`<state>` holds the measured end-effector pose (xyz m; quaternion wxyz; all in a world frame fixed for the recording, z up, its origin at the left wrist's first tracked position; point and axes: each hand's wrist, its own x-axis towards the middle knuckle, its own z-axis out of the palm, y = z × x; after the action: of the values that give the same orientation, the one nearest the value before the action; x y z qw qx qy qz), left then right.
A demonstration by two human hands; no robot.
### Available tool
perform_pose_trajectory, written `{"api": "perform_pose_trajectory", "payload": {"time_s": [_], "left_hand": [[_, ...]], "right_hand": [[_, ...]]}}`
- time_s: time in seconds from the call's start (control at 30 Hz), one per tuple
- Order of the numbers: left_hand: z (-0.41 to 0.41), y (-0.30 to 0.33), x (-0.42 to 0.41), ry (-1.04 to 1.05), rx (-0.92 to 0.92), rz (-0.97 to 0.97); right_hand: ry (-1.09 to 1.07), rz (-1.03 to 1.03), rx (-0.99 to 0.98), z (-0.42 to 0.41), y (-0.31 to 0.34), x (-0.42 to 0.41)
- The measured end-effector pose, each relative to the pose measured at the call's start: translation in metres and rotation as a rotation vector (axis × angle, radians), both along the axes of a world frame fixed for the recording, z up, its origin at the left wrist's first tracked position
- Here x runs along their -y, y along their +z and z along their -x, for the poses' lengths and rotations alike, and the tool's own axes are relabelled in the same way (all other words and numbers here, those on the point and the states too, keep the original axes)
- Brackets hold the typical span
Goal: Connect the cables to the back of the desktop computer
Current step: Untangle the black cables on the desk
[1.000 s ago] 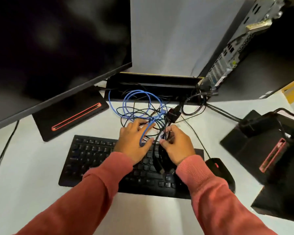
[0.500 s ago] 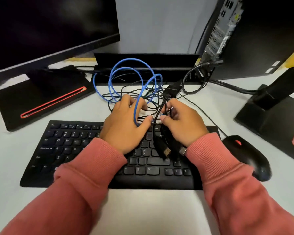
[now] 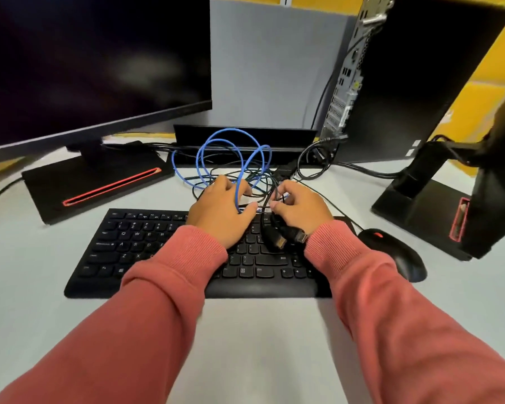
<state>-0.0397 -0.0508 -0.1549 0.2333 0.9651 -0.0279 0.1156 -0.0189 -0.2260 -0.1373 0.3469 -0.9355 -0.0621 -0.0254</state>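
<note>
1. The desk (image 3: 260,345) is pale and fills the lower part of the view; its near edge is cut off by the frame.
2. A dark monitor (image 3: 94,62) stands at the left, cropped at the top and left edges; its flat black base (image 3: 99,179) carries a red slot; the neck between them is mostly hidden under the screen.
3. The desktop computer (image 3: 420,74) stands upright at the back right, its rear panel (image 3: 344,88) turned toward the middle of the desk; the ports there are too small and skewed to tell apart; one black cable appears plugged in low on the panel.
4. A second black stand (image 3: 438,211) with a red slot sits at the far right, partly cropped and blurred.
5. The black keyboard (image 3: 146,246) lies in front of the person; both forearms in red sleeves cover its right half.
6. A black mouse (image 3: 397,255) rests just right of the keyboard.
7. The blue cable (image 3: 233,153) loops upward behind the keyboard, tangled with thin black cables (image 3: 263,182); which strand runs where cannot be followed.
8. The left hand (image 3: 222,211) has curled fingers hooked round a blue strand.
9. The right hand (image 3: 301,208) pinches black strands at its fingertips; two connectors (image 3: 286,240) hang below its palm over the keys, their type unclear.
</note>
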Motion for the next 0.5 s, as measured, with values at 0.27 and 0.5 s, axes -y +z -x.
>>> {"api": "perform_pose_trajectory", "payload": {"time_s": [0.27,0.5], "left_hand": [[-0.005,-0.006,-0.002,-0.017,-0.005,-0.012],[-0.002,-0.005,-0.003,-0.027,-0.019,0.046]], "right_hand": [[0.030,0.048,-0.012,-0.007,-0.003,0.003],[-0.028,-0.292,-0.074,-0.016,0.007,0.019]]}}
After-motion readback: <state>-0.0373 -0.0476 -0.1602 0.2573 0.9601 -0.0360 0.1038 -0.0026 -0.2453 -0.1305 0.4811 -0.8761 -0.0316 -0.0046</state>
